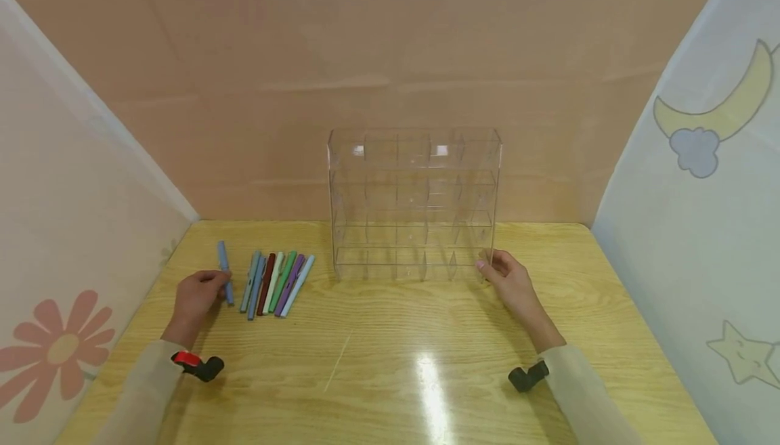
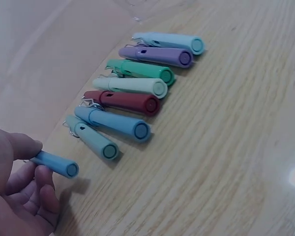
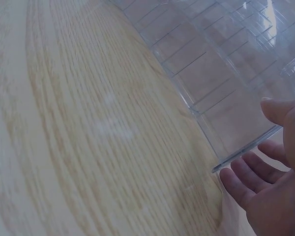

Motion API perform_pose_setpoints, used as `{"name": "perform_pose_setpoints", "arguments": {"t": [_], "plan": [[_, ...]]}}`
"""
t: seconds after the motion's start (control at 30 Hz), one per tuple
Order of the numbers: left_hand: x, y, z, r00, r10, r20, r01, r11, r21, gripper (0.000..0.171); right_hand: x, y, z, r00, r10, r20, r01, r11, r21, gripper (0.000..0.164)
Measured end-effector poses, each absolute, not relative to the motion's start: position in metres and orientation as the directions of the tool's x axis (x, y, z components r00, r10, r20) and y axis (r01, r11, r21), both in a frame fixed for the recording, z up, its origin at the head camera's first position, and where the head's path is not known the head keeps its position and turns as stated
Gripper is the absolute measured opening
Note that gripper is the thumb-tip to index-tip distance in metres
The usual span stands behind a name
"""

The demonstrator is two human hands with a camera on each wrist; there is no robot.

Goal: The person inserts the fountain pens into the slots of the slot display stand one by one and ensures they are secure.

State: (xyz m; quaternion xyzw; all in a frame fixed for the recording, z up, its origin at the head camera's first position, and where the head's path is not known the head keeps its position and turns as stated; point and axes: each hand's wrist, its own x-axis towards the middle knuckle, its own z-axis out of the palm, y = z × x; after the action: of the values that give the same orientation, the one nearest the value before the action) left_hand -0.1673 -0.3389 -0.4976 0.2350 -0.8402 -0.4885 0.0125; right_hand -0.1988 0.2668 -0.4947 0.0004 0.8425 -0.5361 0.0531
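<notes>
My left hand [image 1: 198, 296] pinches a blue pen [image 1: 223, 255] between thumb and fingers at the left of the table. In the left wrist view the capless-looking round end of this pen [image 2: 56, 163] points away from the hand. Just right of it, several capped pens lie side by side, among them a dark red pen [image 1: 266, 285], a green pen [image 1: 283, 284] and a purple pen [image 1: 290, 286]. My right hand [image 1: 510, 286] holds the lower right side of a clear plastic rack [image 1: 411, 168], thumb and fingers on either side of its side panel [image 3: 246, 149].
The rack stands upright at the back of the wooden table [image 1: 378, 357], divided into several rows of small compartments. Behind it hangs a brown cloth [image 1: 365, 38]. Patterned white cloths [image 1: 67, 160] border the left and right sides.
</notes>
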Motion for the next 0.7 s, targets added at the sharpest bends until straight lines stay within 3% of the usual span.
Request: {"name": "perform_pose_setpoints", "arguments": {"t": [0.47,0.7], "plan": [[-0.1601,-0.3454,-0.4944,-0.833,-0.496,-0.246,-0.403,0.238,0.884,0.059,-0.1970,0.2669,-0.4938,-0.993,-0.080,-0.091,0.050,0.412,-0.910,0.074],[-0.1601,-0.3460,-0.4893,-0.833,-0.490,-0.257,-0.397,0.206,0.894,0.061,-0.1967,0.2674,-0.4936,-0.992,-0.085,-0.092,0.049,0.408,-0.912,0.074]]}}
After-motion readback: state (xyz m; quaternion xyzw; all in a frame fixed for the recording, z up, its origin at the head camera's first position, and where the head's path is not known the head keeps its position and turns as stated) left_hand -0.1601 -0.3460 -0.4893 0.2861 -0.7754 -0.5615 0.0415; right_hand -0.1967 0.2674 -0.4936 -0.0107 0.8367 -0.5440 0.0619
